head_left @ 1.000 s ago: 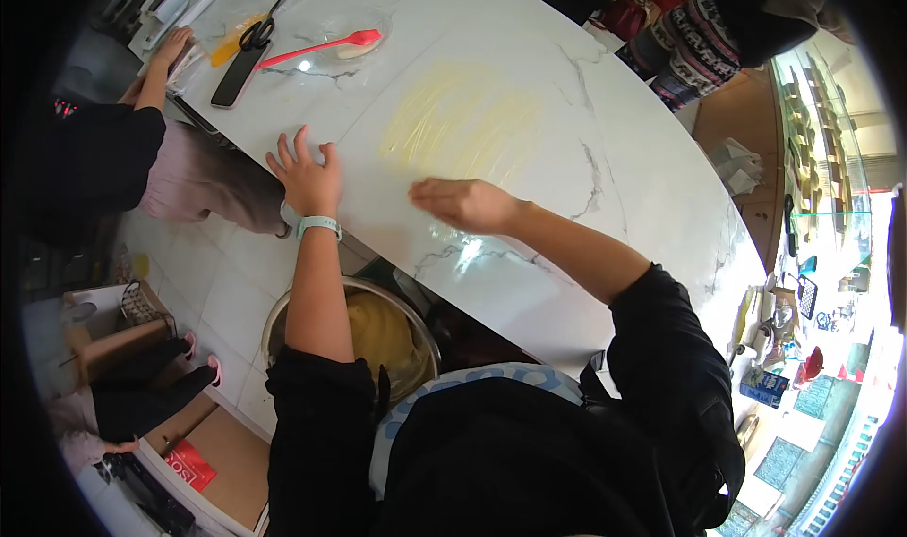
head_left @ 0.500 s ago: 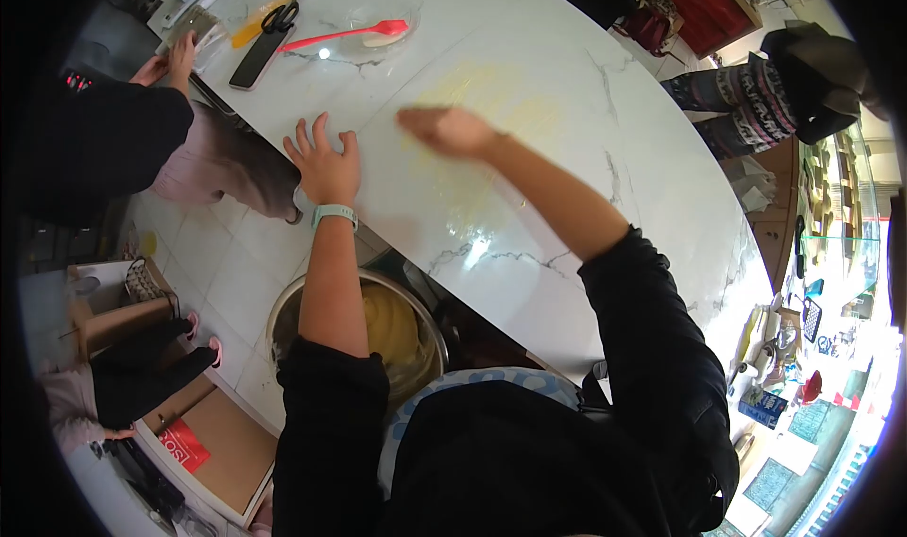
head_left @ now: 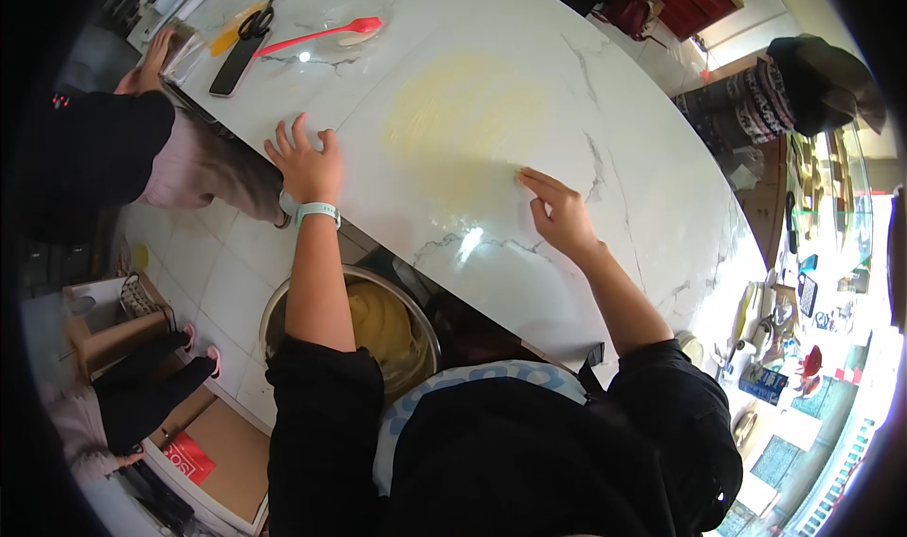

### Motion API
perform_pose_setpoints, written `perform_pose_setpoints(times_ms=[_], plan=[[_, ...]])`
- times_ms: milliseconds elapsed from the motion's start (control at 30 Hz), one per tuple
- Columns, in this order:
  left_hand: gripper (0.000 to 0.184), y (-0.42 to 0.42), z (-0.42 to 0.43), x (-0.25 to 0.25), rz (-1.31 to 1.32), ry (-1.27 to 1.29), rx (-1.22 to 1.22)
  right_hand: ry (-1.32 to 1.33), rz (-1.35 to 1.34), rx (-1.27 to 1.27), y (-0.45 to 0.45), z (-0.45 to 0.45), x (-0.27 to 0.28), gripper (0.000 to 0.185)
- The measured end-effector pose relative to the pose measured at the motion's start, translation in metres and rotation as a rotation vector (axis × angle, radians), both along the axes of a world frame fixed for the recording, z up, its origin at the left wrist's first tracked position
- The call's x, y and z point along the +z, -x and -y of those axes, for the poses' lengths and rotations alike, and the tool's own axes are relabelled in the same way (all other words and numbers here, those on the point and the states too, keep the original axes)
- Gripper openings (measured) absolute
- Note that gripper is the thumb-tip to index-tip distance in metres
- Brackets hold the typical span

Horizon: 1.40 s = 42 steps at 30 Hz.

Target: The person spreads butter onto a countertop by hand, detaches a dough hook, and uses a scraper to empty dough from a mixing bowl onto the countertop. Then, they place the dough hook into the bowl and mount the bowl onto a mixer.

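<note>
My left hand (head_left: 310,169) rests with spread fingers on the near left edge of the white marbled table (head_left: 435,27), a pale green watch band at its wrist. My right hand (head_left: 561,218) holds nothing; its fingers stretch out low over the tabletop, just right of a greasy yellow smear (head_left: 458,121). Whether the fingertips touch the surface is hard to tell. Below the table edge, a metal bowl (head_left: 430,334) contains a thick yellow dough-like mass (head_left: 378,324), partly hidden by my left forearm.
A red spatula (head_left: 316,34) leans on a clear dish (head_left: 364,32). Black scissors (head_left: 255,24) lie over a dark phone (head_left: 233,69). At left, a person (head_left: 104,150) stands at the table; others are seen lower left and upper right. A cardboard box (head_left: 231,443) sits on the floor.
My right hand has swept right and toward me, from over the smear to its right side. My left hand stays at the table edge. The view has shifted slightly.
</note>
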<state>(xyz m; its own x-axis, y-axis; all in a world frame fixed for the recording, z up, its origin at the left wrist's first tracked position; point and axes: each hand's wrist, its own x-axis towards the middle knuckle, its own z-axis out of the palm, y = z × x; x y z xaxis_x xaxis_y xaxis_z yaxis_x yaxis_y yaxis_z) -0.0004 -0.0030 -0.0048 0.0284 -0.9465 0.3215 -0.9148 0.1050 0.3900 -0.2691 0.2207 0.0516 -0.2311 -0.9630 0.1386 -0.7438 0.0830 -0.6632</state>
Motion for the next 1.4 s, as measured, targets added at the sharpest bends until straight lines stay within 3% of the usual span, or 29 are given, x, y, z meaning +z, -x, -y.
perform_pose_setpoints(times_ms=[33,133,233,400,500,600,700,733,833,900,967,1033,1100,1167,1233,1300,1367,1400], plan=[[0.044,0.001,0.002,0.001,-0.006,-0.019,-0.001,-0.122,0.222,-0.08,0.0,-0.002,0.008,0.033],[0.045,0.002,0.004,0.0,-0.017,-0.046,0.003,-0.097,0.957,-0.156,0.02,0.009,0.007,0.051],[0.045,0.003,-0.001,0.004,-0.026,-0.055,0.002,-0.146,1.128,0.049,0.01,-0.001,0.014,0.06],[0.046,0.004,-0.003,0.006,-0.028,-0.071,0.0,-0.258,0.475,0.241,-0.023,-0.007,0.027,0.083],[0.046,-0.002,-0.008,0.005,-0.028,-0.054,-0.007,-0.1,0.414,0.28,-0.03,-0.018,0.014,0.086],[0.046,-0.006,-0.015,0.006,-0.015,-0.041,-0.005,0.13,0.604,0.022,-0.015,-0.032,0.012,0.086],[0.046,-0.003,-0.011,-0.002,-0.001,-0.032,0.0,0.141,0.424,-0.06,0.005,-0.039,0.013,0.087],[0.046,-0.003,-0.01,-0.004,-0.01,-0.036,0.0,0.195,0.502,-0.027,0.008,-0.041,-0.004,0.081],[0.045,0.0,-0.007,-0.008,-0.024,-0.053,0.001,-0.063,-0.547,0.039,0.013,-0.052,-0.022,0.074],[0.045,0.001,-0.001,-0.014,-0.016,-0.053,0.004,-0.179,-0.662,0.021,0.01,-0.054,-0.024,0.068],[0.045,0.0,-0.005,0.001,-0.021,-0.031,-0.004,-0.348,-0.783,0.03,0.001,-0.065,0.012,0.066],[0.045,0.0,-0.006,-0.003,-0.016,-0.02,0.0,-0.795,-0.606,-0.017,-0.007,-0.053,0.048,0.065],[0.045,-0.002,-0.006,0.0,-0.015,-0.025,0.005,-0.949,-0.424,-0.031,-0.018,-0.033,0.09,0.064],[0.045,0.001,-0.009,0.007,-0.033,-0.051,0.003,-0.829,-0.267,-0.026,-0.02,-0.003,0.119,0.063],[0.046,0.0,-0.009,0.002,-0.059,-0.051,-0.001,-0.219,-0.504,0.151,0.001,0.021,0.045,0.063],[0.046,-0.002,-0.008,-0.001,-0.045,-0.048,0.001,-0.18,-0.622,0.061,0.014,0.066,-0.026,0.061],[0.045,0.001,-0.005,0.001,-0.009,-0.039,0.024,-0.25,-0.713,0.137,-0.003,0.121,-0.048,0.062],[0.044,0.002,-0.003,0.003,-0.021,-0.021,0.014,-0.194,-0.566,0.305,-0.029,0.13,-0.043,0.062]])
